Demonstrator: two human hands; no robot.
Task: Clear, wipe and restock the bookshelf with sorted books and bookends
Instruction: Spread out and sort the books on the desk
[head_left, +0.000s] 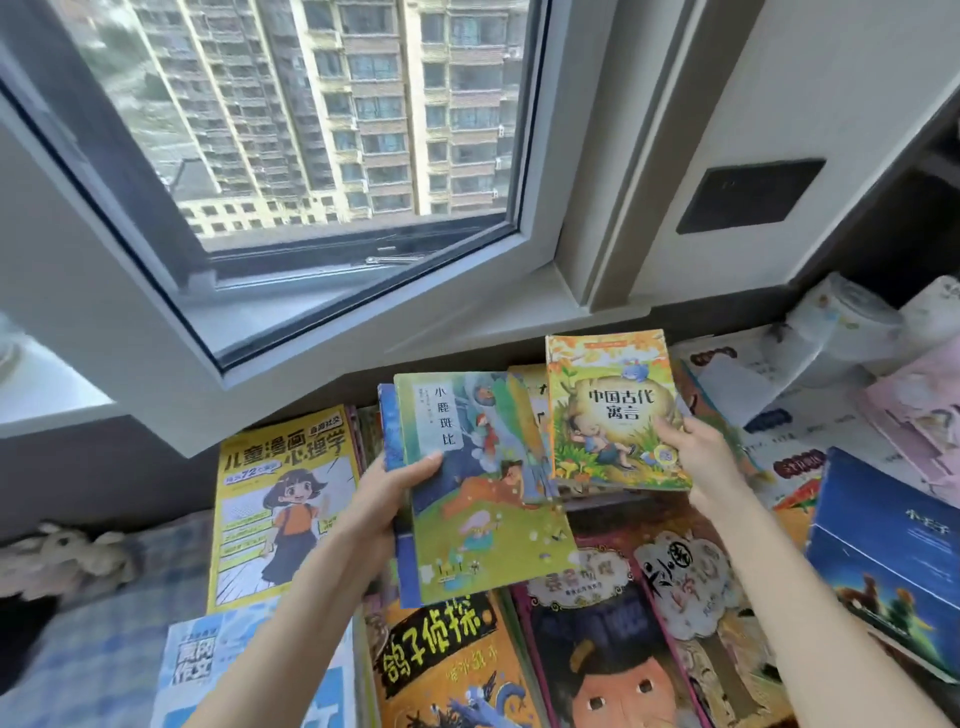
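My left hand (387, 499) grips a small stack of children's books by its left edge; the top one is a green and blue picture book (478, 499). An orange-covered book (613, 415) with a sleeping child on its cover is held at its right edge by my right hand (696, 452). Both are lifted above a spread of books lying flat. Below them lie a yellow comic-style book (280, 509), an orange book (447, 660) and a dark red book (613, 649).
A dark blue book (888, 561) lies at the right, with papers and pink sheets (914, 410) behind it. White rolls (841, 322) stand by the wall. A window (311, 156) fills the upper left. A plush toy (67, 556) lies on checked bedding at the left.
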